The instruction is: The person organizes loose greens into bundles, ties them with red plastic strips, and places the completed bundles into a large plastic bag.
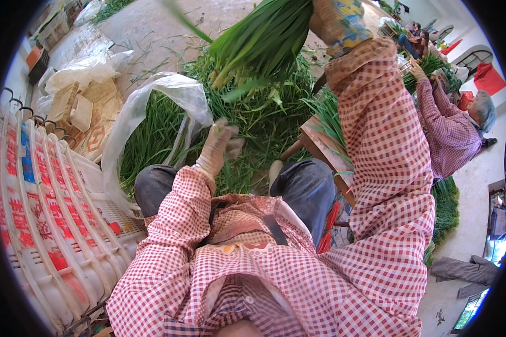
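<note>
My right hand [336, 27], in a cream glove with a blue and yellow pattern, is raised at the top. It grips a bunch of chives [264, 42], its long green leaves spreading left, their pale ends lower down; the fingers are partly hidden. My left hand [219, 147], in a pale glove, is blurred by motion above my left knee. Its fingers look apart, with nothing visible in them. Just left of it stands a clear plastic bag [115, 126] filled with green chives [152, 132]. Loose leaves and stalks [264, 121] lie heaped on the floor ahead of my knees.
A white plastic crate [78, 224] with red markings stands at my left. A small wooden table [329, 149] with more chives is by my right knee. Farther right a person in a checked shirt [452, 135] handles greens. Cardboard [98, 115] and plastic sheeting [90, 70] lie far left.
</note>
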`<state>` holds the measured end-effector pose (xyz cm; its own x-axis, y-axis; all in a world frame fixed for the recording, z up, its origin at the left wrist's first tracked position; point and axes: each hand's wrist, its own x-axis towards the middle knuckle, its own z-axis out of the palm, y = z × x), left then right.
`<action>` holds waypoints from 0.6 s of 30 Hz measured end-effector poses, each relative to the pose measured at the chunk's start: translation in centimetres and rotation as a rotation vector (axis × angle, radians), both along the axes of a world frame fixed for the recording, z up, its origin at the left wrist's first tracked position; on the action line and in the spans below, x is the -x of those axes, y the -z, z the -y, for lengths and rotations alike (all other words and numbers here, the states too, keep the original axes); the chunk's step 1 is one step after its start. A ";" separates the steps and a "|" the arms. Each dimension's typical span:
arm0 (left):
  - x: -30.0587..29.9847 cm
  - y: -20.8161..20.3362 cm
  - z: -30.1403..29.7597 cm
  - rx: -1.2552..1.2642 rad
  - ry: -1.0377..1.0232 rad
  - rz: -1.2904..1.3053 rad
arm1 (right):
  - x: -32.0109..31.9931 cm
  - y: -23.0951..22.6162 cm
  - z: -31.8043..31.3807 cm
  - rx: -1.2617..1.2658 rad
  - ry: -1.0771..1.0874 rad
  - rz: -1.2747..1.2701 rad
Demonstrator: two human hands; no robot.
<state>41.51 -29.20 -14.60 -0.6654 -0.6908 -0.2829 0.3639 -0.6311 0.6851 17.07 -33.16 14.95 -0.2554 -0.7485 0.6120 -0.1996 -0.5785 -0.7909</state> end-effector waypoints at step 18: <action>6.0 -6.4 -2.1 0.161 0.295 -0.377 | 0.9 3.5 -1.2 0.000 0.083 0.027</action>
